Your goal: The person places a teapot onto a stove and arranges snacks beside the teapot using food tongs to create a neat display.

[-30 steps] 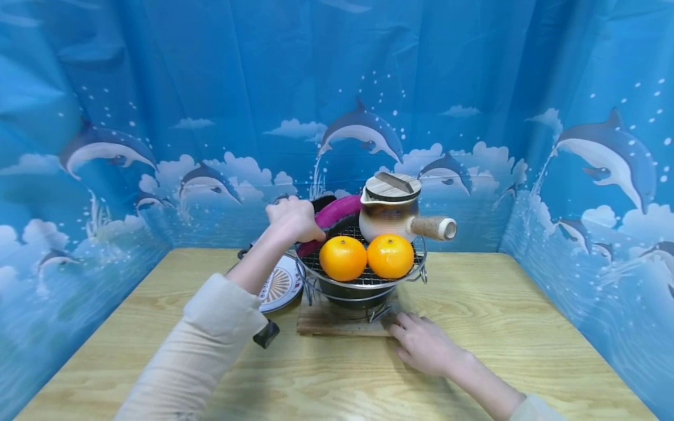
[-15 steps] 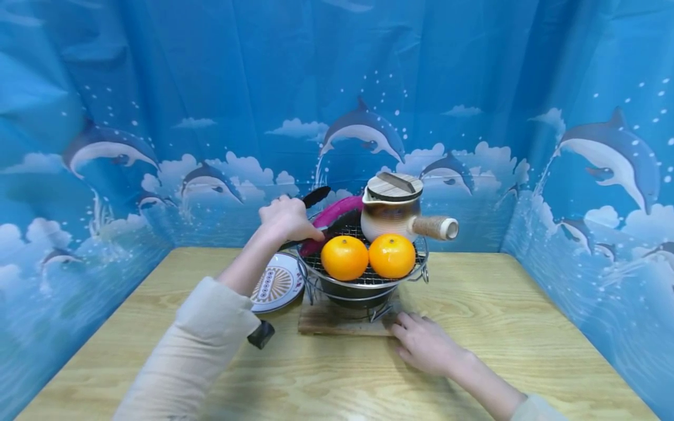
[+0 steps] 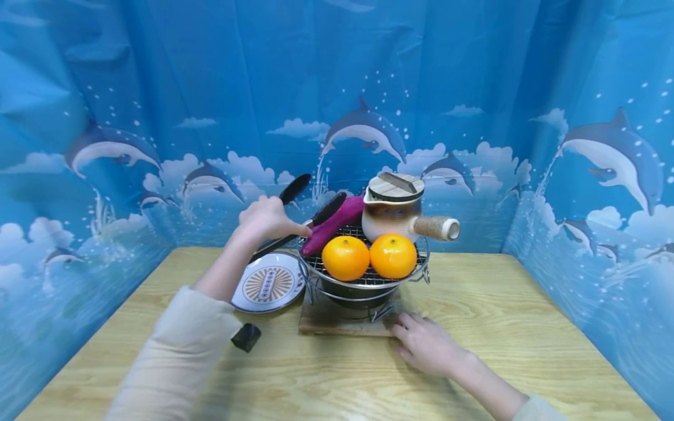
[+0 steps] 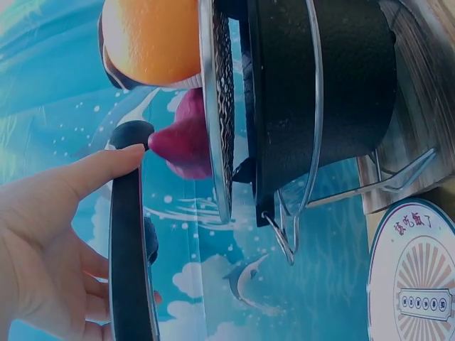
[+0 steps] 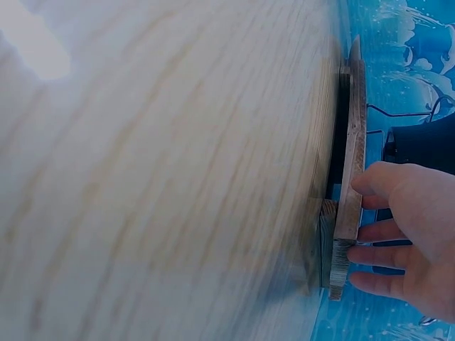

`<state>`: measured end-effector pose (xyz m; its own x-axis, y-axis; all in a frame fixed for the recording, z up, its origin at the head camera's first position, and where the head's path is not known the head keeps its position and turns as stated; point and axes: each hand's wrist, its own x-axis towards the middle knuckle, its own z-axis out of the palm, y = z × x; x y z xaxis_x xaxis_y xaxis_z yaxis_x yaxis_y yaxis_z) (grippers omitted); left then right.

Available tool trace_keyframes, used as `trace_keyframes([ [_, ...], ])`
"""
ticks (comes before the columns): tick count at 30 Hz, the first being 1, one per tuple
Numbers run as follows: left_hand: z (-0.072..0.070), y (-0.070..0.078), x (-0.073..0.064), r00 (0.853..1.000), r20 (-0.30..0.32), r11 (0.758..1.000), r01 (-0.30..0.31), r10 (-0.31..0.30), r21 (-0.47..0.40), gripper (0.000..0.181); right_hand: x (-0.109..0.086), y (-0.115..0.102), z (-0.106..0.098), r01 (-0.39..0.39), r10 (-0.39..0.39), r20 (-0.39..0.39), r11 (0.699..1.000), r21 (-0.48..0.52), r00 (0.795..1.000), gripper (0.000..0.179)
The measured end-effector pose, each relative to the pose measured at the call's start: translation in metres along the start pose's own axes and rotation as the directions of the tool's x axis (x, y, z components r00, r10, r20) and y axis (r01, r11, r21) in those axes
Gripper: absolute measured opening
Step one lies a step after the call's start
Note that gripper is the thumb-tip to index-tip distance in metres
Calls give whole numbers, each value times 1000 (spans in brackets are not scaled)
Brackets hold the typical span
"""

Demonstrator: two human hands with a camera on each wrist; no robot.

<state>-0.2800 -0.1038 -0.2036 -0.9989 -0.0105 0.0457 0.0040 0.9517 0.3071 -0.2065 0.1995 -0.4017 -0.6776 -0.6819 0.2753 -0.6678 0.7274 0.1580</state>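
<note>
My left hand (image 3: 265,221) holds a pair of black tongs (image 3: 329,211) above the plate, their arms spread apart. Under the nearer tong tip lies a purple sweet potato (image 3: 316,238), on the wire mesh at the left of the grill (image 3: 363,280); whether the tip touches it I cannot tell. In the left wrist view my thumb lies along one tong arm (image 4: 129,249), and the tip of the sweet potato (image 4: 186,142) pokes past the mesh. My right hand (image 3: 426,344) rests its fingers on the right front corner of the wooden board (image 5: 350,170) beneath the grill.
Two oranges (image 3: 346,258) sit at the front of the mesh. Behind them stands a teapot (image 3: 389,221) with a wooden lid, its side handle (image 3: 436,227) jutting right past the rim. A patterned plate (image 3: 271,283) lies on the table (image 3: 500,316), left of the grill. A dolphin curtain (image 3: 253,88) surrounds the table.
The tongs have spread and come off the sweet potato, which stays on the mesh. My left hand has drawn back to the left with them. The right hand has kept its place.
</note>
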Motion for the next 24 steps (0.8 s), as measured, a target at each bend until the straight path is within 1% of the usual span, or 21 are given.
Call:
trace_keyframes([
  [6,-4,-9,-2,1000,-3,998,22,-22,-58,91,0,0,0,-3,3,-3,1000,7,1000,29],
  [10,-7,-16,-4,999,-6,995,38,-38,-87,98,0,0,1,-4,4,-2,1000,7,1000,29],
  [16,-10,-31,-6,999,-9,989,50,-52,-136,106,0,-1,0,-5,5,5,1000,4,1000,30],
  [24,-13,-52,-8,999,23,989,35,-32,-143,110,0,-1,-2,-1,1,5,1000,3,1000,30],
])
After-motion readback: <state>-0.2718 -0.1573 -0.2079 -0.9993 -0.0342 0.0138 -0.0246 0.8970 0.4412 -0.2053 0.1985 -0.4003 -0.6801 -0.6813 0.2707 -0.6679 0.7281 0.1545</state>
